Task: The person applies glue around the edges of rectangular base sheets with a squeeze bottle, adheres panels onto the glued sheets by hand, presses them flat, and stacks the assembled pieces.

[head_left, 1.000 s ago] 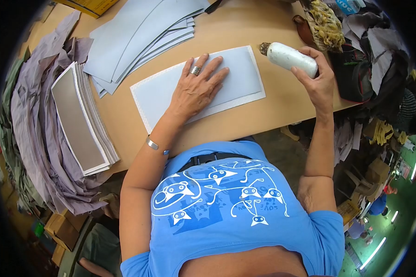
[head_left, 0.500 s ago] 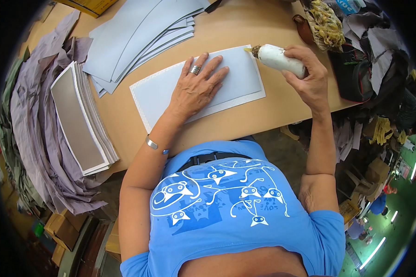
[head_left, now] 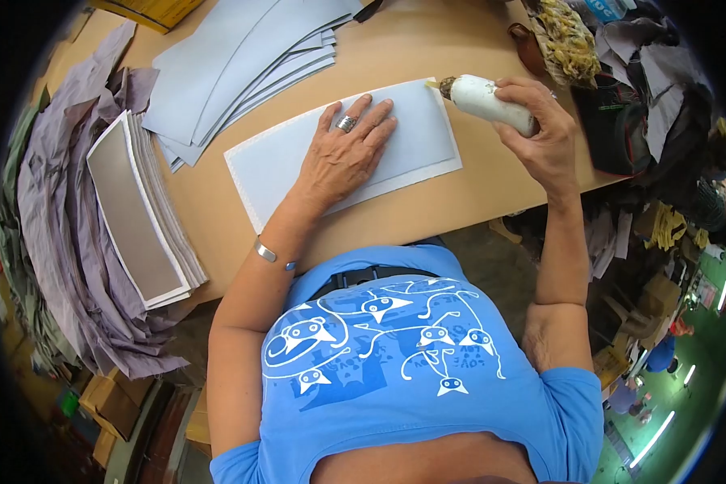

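Observation:
My left hand (head_left: 345, 157) lies flat with fingers spread on a pale blue panel (head_left: 415, 129). A white, slightly rough-looking border shows around the panel's edges. My right hand (head_left: 544, 133) is wrapped round a white squeeze bottle (head_left: 484, 98), tilted on its side. The bottle's neck is crusted brown, and its yellowish tip is at the panel's upper right corner. Whether the tip touches the border I cannot tell.
Fanned pale blue sheets (head_left: 242, 64) lie at the back. On the left are a stack of white-edged brown panels (head_left: 133, 210) and draped mauve fabric (head_left: 64, 218). A yellow-crusted object (head_left: 569, 40), a black pouch (head_left: 613, 129) and scraps crowd the table's right end.
Almost nothing differs. My right hand and the bottle have shifted very slightly, with the tip still by the same corner. My left hand stays on the panel.

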{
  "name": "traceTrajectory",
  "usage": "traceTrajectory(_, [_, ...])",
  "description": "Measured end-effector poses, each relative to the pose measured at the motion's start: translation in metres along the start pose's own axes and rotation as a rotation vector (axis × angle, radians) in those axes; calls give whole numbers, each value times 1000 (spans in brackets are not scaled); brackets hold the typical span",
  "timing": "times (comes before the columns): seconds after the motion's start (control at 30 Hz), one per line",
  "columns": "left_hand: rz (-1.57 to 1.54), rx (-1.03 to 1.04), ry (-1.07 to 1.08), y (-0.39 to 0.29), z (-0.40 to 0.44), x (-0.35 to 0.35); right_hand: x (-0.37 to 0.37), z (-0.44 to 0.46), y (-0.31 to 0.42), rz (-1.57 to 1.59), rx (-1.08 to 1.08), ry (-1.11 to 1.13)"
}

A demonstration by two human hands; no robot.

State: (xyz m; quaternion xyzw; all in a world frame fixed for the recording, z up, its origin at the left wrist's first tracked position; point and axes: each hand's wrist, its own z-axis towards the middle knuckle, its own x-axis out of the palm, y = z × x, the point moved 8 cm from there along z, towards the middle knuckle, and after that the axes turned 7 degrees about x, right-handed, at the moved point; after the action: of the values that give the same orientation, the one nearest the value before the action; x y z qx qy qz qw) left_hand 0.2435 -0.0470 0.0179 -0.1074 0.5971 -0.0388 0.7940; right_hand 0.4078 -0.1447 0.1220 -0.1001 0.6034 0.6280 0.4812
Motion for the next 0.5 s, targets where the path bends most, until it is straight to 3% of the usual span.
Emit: traceTrajectory(0.5, [-33, 23, -2, -1, 5, -3, 0, -7, 4, -44, 12, 31])
